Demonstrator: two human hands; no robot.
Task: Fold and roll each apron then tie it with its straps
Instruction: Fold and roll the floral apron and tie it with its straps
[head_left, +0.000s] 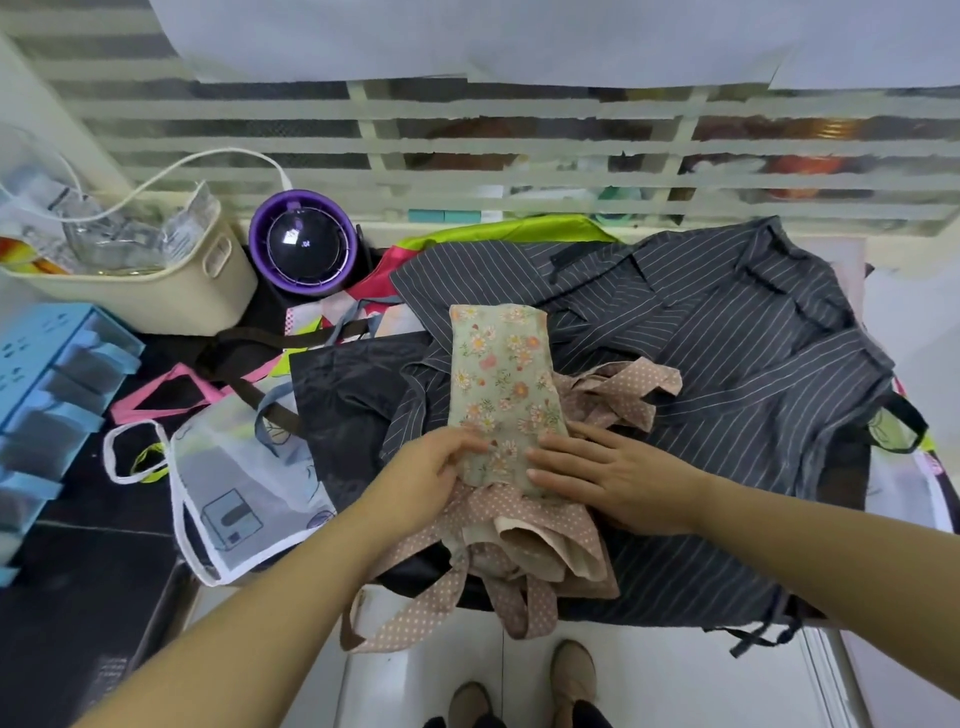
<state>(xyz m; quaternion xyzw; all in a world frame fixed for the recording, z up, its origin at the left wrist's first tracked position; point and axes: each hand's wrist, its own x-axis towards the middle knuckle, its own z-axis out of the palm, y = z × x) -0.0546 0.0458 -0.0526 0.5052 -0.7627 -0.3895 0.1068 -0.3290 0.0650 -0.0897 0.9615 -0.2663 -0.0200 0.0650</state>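
Head view shows the job barely begun. Largest in the pile, the grey pinstriped aprons (753, 364) lie spread and rumpled across the far and right side, unfolded. A black apron (353, 389) to their left and a translucent white-trimmed apron (234, 467) further left are also loose. No rolled, tied bundle is in sight. On top of the pile, at centre, the floral apron (501, 379) is folded into a long narrow strip running from near to far, not yet rolled. Its polka-dot straps (613, 395) sprawl untied to the right and off the near edge. The left grip (436, 473) holds the strip's near-left edge, fingers curled round the cloth. The right grip (618, 478) lies flat and wide, pressing the near-right corner. Rolling and tying this one likely come next, then every other apron.
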